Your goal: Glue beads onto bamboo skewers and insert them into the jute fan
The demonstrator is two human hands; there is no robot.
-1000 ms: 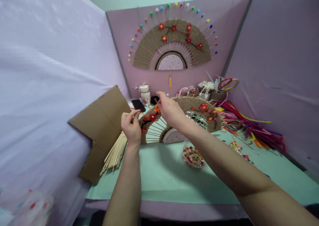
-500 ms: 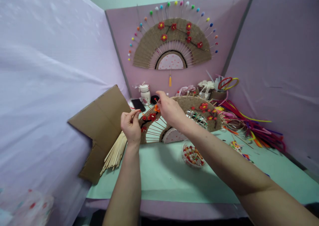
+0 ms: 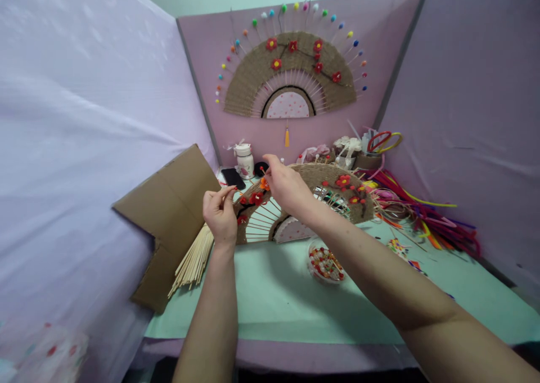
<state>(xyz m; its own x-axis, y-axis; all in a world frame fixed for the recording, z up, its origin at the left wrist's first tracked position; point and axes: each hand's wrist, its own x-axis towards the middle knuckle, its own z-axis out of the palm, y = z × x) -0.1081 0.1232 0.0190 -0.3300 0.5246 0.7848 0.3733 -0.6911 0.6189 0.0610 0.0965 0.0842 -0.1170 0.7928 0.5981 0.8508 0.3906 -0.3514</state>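
Observation:
A woven brown fan [image 3: 337, 194] with red flowers and bamboo ribs stands tilted on the green table. My left hand [image 3: 219, 214] is at the fan's left edge, thumb and fingers pinched on a thin stick tip, too small to name. My right hand [image 3: 287, 186] is over the fan's upper left rim, fingers pinched on a small red-tipped piece.
A bundle of bamboo sticks [image 3: 192, 259] and a cardboard sheet [image 3: 169, 208] lie at left. A clear bowl of beads [image 3: 324, 262] sits in front of the fan. Coloured pipe cleaners [image 3: 426, 217] spread at right. A finished fan [image 3: 291, 71] hangs on the back wall above a white jar [image 3: 244, 159].

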